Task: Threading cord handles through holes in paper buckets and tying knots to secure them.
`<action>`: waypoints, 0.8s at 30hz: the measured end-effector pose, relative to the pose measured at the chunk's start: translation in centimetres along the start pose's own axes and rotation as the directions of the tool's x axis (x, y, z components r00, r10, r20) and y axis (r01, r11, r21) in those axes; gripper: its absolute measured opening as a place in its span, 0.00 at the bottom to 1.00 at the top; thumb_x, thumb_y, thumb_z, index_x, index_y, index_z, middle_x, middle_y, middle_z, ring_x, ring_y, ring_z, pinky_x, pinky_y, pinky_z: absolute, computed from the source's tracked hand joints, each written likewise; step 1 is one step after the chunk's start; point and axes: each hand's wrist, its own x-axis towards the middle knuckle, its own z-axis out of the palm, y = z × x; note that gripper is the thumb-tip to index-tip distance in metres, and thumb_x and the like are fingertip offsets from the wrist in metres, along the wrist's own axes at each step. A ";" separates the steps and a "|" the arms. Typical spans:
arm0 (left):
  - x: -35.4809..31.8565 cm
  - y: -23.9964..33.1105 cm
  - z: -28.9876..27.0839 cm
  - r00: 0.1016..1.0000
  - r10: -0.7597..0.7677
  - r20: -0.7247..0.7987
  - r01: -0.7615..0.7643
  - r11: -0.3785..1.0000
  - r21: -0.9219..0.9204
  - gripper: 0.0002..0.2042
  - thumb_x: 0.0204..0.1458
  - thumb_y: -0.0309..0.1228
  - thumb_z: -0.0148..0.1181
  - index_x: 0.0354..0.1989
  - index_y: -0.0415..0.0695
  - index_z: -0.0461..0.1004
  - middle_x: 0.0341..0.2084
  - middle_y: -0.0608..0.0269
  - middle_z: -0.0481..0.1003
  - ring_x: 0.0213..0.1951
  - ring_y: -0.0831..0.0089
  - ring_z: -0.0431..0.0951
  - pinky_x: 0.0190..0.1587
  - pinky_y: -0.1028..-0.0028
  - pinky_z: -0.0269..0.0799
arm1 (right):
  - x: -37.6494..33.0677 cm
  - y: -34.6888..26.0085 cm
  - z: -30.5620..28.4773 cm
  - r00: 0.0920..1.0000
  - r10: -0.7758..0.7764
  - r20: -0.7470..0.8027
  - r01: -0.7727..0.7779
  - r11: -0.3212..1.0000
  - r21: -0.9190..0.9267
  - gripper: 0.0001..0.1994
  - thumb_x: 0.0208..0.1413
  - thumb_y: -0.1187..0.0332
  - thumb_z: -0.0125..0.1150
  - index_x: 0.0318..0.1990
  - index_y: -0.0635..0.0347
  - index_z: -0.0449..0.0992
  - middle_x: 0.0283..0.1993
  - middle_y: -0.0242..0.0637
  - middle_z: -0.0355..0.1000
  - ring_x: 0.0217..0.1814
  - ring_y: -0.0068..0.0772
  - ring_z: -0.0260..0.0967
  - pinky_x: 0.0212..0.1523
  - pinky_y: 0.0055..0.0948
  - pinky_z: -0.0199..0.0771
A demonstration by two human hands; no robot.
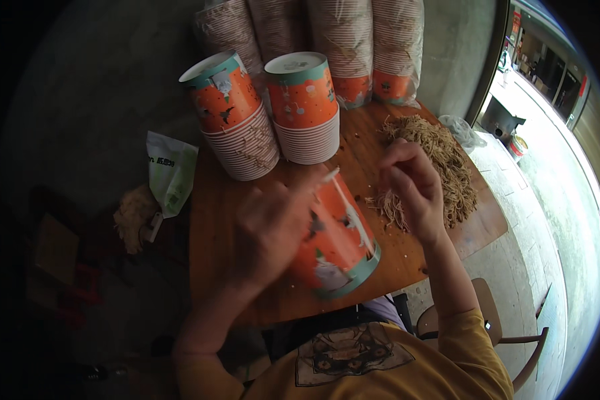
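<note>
Gripping the cup (pixel 343 230) at its rim end from the 9 o'clock side, the left hand (pixel 267 223) is blurred, its thumb hidden. The cup, orange with a teal band round its base, tilts over the near half of the counter (pixel 360 148), rim toward 11 o'clock and base toward 5; whether its side touches the wood I cannot tell. Taking that cup as the dial's centre, the right hand (pixel 417 183) is raised at 2 o'clock, fingers curled toward the thumb; whether the tips meet or pinch anything I cannot tell. Just past it, also at 2, spreads a heap of brown strands (pixel 450 167), with a paler clump (pixel 392 208) beside the wrist. A clear bag (pixel 465 131) lies by the heap's far edge. Two stacks of upturned cups stand side by side, the leaning stack (pixel 223 100) at 11, strands clinging to it, and the upright stack (pixel 303 107) nearer 12. Behind them, around 12, rise bagged stacks (pixel 343 40). Off the counter, a green-and-white packet (pixel 173 170) shows at 10, a chair (pixel 488 313) at 4.
</note>
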 end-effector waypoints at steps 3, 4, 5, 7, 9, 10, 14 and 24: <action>4.0 -3.3 -3.6 0.908 -0.418 0.026 0.367 0.763 -0.532 0.11 0.58 0.27 0.52 0.48 0.41 0.73 0.42 0.60 0.76 0.44 0.73 0.76 0.46 0.78 0.71 | 1.7 1.0 -0.3 0.953 -0.085 0.290 0.156 0.960 -0.232 0.36 0.42 0.48 0.71 0.54 0.61 0.66 0.51 0.35 0.63 0.56 0.31 0.59 0.59 0.30 0.58; 5.2 -5.3 -4.2 0.904 -0.425 0.037 0.362 0.718 -0.595 0.11 0.59 0.29 0.52 0.47 0.41 0.73 0.42 0.62 0.76 0.44 0.76 0.75 0.47 0.78 0.70 | 2.4 1.4 0.2 0.905 -0.140 0.401 0.271 0.917 -0.292 0.42 0.37 0.47 0.74 0.58 0.60 0.64 0.55 0.38 0.62 0.60 0.36 0.57 0.63 0.33 0.55; 6.5 -7.4 -4.8 0.901 -0.432 0.049 0.356 0.667 -0.654 0.11 0.60 0.32 0.52 0.47 0.41 0.73 0.41 0.63 0.76 0.44 0.79 0.74 0.47 0.78 0.69 | 3.0 1.2 1.3 0.881 -0.168 0.443 0.349 0.862 -0.367 0.49 0.33 0.48 0.77 0.63 0.61 0.60 0.61 0.41 0.57 0.65 0.42 0.53 0.65 0.36 0.54; 8.9 -11.3 -7.5 0.857 -0.490 0.157 0.471 0.623 -0.625 0.12 0.58 0.32 0.54 0.47 0.41 0.72 0.40 0.64 0.75 0.43 0.78 0.74 0.48 0.77 0.69 | 5.4 1.3 3.9 0.873 -0.278 0.402 0.380 0.904 -0.199 0.45 0.36 0.54 0.77 0.63 0.60 0.60 0.61 0.40 0.57 0.64 0.40 0.53 0.64 0.37 0.57; 11.4 -15.4 -8.9 0.861 -0.474 0.185 0.450 0.539 -0.712 0.12 0.57 0.33 0.56 0.47 0.42 0.72 0.38 0.65 0.75 0.42 0.79 0.74 0.47 0.77 0.70 | 9.1 1.2 5.4 0.937 -0.219 0.272 0.308 0.886 -0.347 0.35 0.46 0.62 0.70 0.62 0.57 0.61 0.56 0.36 0.59 0.61 0.33 0.58 0.59 0.35 0.63; 12.5 -17.7 -9.5 0.867 -0.483 0.124 0.396 0.515 -0.760 0.13 0.57 0.34 0.56 0.48 0.42 0.72 0.39 0.64 0.75 0.42 0.78 0.74 0.46 0.77 0.70 | 11.4 1.3 6.6 0.955 -0.230 0.185 0.274 0.924 -0.266 0.30 0.49 0.64 0.67 0.60 0.58 0.63 0.55 0.35 0.59 0.58 0.29 0.60 0.56 0.32 0.67; 14.8 -24.2 -11.9 0.837 -0.538 -0.099 0.190 0.456 -0.870 0.18 0.57 0.36 0.57 0.54 0.44 0.68 0.47 0.57 0.72 0.49 0.70 0.72 0.51 0.71 0.68 | 21.7 2.6 7.8 0.953 -0.297 -0.050 0.276 0.928 -0.248 0.19 0.57 0.61 0.57 0.52 0.64 0.72 0.42 0.35 0.73 0.45 0.24 0.68 0.47 0.22 0.67; 3.9 -20.0 -9.2 0.675 -0.622 -0.398 0.304 0.725 -0.618 0.22 0.63 0.41 0.39 0.60 0.39 0.61 0.57 0.54 0.65 0.58 0.65 0.66 0.63 0.65 0.54 | 33.0 2.1 8.7 0.891 -0.454 -0.019 0.384 0.774 -0.504 0.15 0.57 0.60 0.56 0.44 0.60 0.79 0.36 0.40 0.79 0.38 0.27 0.76 0.42 0.26 0.74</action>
